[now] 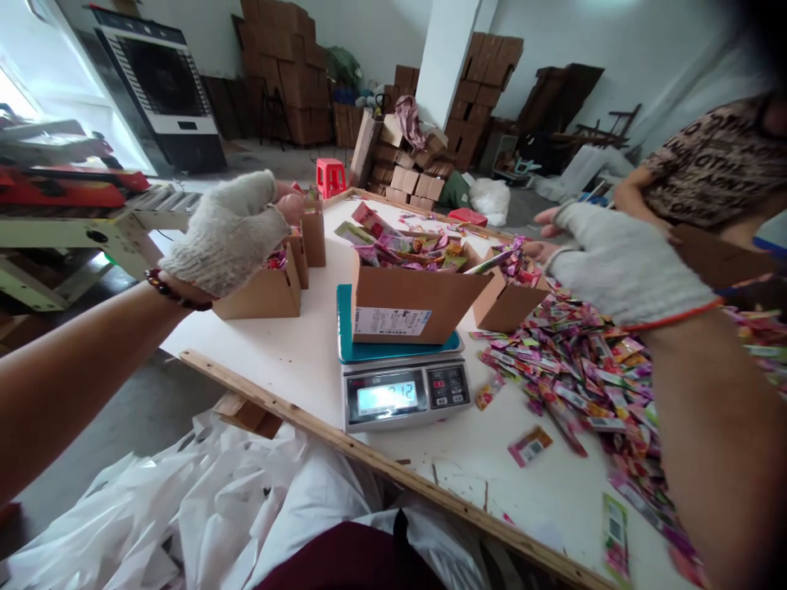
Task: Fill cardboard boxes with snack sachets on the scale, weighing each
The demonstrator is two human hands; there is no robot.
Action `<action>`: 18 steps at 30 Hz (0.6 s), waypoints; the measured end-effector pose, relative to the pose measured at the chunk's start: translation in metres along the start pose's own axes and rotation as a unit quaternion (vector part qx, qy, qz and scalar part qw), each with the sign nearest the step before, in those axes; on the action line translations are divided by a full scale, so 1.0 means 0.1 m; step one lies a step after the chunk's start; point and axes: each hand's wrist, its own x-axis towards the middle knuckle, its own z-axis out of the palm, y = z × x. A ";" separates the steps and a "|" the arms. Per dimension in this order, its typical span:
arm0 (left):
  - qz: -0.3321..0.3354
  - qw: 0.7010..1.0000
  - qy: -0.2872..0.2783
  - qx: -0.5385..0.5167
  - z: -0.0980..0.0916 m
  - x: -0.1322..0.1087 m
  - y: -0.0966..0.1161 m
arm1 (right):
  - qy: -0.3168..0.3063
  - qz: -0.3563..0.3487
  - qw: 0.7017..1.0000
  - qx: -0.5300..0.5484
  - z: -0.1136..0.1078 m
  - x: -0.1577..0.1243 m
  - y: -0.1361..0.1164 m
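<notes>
On a kitchen-type digital scale (406,397) stands a brown cardboard box (424,299), heaped with small colourful candy packets (411,246). My right hand (615,258), in a pale fingerless knit glove, is beside a smaller filled box (510,303) to the right of the scale; its thumb and fingers are apart, with nothing plainly held. My left hand (230,233), gloved the same way, is above filled boxes (264,291) on the left. Its fingers are curled in, and whatever they grip is hidden. The scale's lit display ends in what looks like 212.
Loose packets (590,377) spread over the right of the white table (264,352), which has a wooden edge strip (344,447). A co-worker (719,164) is at the far right. A roller conveyor (166,201) stands left; a red stool (330,176) is behind.
</notes>
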 end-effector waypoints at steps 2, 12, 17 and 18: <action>0.010 1.000 -0.009 -0.015 0.01 0.00 -0.03 | -0.021 -0.022 0.999 0.022 0.06 0.08 -0.10; -0.019 0.999 -0.033 0.012 0.14 0.05 -0.05 | -0.041 -0.018 0.996 0.080 0.20 0.11 -0.12; 0.082 0.992 -0.091 0.025 0.59 0.32 0.22 | -0.052 -0.102 0.987 0.111 0.33 0.23 -0.30; 0.114 0.987 -0.111 0.019 0.71 0.37 0.29 | -0.054 -0.134 0.984 0.106 0.36 0.29 -0.40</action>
